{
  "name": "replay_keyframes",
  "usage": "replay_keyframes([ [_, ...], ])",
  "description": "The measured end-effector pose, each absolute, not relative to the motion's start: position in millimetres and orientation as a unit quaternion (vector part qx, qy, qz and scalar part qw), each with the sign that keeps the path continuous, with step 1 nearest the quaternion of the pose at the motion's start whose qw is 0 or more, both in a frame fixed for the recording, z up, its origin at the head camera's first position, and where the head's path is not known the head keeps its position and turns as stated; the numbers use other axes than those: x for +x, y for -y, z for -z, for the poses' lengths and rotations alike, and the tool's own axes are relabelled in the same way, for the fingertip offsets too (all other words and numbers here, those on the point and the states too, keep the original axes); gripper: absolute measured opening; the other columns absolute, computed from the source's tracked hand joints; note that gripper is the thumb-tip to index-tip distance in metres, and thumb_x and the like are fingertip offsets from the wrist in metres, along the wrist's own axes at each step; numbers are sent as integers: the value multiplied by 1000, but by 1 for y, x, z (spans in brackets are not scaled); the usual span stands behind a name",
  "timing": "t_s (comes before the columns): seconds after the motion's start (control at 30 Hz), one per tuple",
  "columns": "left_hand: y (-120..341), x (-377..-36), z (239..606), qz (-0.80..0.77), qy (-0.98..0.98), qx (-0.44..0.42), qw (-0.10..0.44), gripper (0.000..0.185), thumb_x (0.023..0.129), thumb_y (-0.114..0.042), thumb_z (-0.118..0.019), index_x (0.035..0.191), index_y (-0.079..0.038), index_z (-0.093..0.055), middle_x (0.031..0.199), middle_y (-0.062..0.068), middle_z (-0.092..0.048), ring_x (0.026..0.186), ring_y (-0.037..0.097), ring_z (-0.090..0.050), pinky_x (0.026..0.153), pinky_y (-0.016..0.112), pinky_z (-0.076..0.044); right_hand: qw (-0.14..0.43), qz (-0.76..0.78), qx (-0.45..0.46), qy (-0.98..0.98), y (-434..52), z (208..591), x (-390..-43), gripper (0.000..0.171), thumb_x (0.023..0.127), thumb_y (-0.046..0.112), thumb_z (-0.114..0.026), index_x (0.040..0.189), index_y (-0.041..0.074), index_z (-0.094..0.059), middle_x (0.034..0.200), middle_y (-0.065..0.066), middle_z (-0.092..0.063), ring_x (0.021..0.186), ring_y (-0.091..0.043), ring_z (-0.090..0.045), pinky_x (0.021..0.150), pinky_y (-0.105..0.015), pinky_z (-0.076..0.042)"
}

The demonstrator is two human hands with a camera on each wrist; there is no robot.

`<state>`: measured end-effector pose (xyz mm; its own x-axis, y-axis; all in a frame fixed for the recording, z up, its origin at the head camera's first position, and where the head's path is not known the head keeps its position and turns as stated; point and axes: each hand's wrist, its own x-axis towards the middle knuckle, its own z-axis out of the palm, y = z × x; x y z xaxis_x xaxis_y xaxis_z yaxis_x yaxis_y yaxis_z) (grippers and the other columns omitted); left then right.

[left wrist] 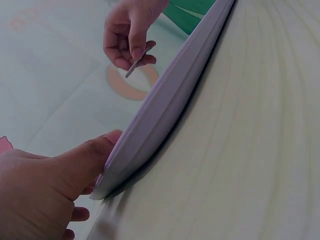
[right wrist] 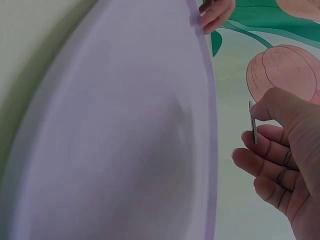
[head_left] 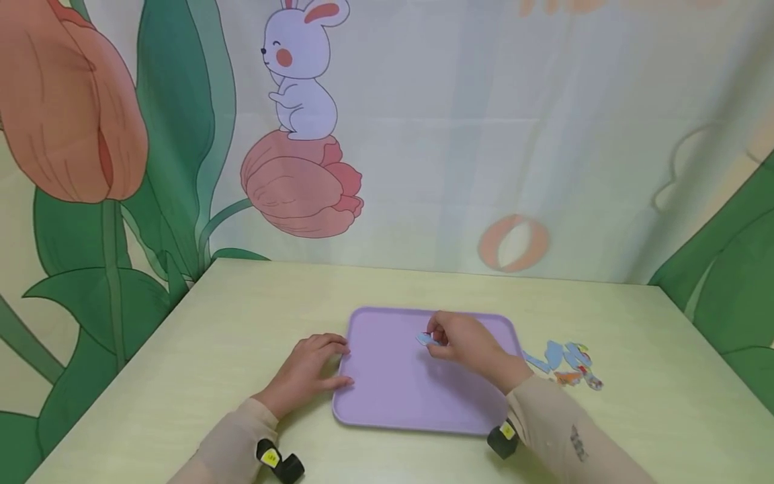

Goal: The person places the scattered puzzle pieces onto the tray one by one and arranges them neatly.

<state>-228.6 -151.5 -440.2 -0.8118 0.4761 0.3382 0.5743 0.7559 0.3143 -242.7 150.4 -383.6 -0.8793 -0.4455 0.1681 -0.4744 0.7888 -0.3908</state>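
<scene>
The puzzle piece (head_left: 427,339) pinched by the right hand (head_left: 462,344) is too small in the head view to show its print, and both wrist views catch it only edge-on as a thin sliver. The loose puzzle pieces (head_left: 565,364) beside the purple tray (head_left: 393,396) are too small to make out their pictures. The right forearm covers the tray's near right corner. In the left wrist view the left hand (left wrist: 37,192) is cut off by the frame's edge.

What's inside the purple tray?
Nothing lies on the visible floor of the purple tray. The right hand holds a puzzle piece above it, hiding the patch beneath.
</scene>
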Motion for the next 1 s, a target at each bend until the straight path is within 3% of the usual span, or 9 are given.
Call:
replay_keyframes([
  [0.6, 152, -228, 439, 192, 930, -289, 126, 49, 75, -44, -77, 109, -10, -67, 124, 6, -63, 118, 26, -56, 100, 46, -43, 15, -161, 262, 952, -115, 408, -256, 14, 80, 14, -73, 89, 12, -62, 76, 6, -60, 70, -6, -51, 66, -23, -46],
  [0.77, 151, -228, 438, 194, 932, -284, 117, 49, 76, -43, -76, 110, -10, -67, 125, 6, -62, 119, 26, -56, 101, 46, -43, 25, -132, 279, 951, -111, 411, -256, 15, 80, 15, -72, 90, 11, -63, 76, 6, -56, 69, -7, -48, 66, -25, -46],
  [1.0, 152, -228, 440, 194, 932, -281, 119, 49, 76, -44, -76, 110, -10, -67, 125, 5, -62, 118, 25, -56, 101, 46, -42, 45, -112, 301, 946, -110, 414, -254, 16, 80, 17, -74, 90, 9, -64, 81, 3, -58, 73, -8, -55, 67, -26, -50],
])
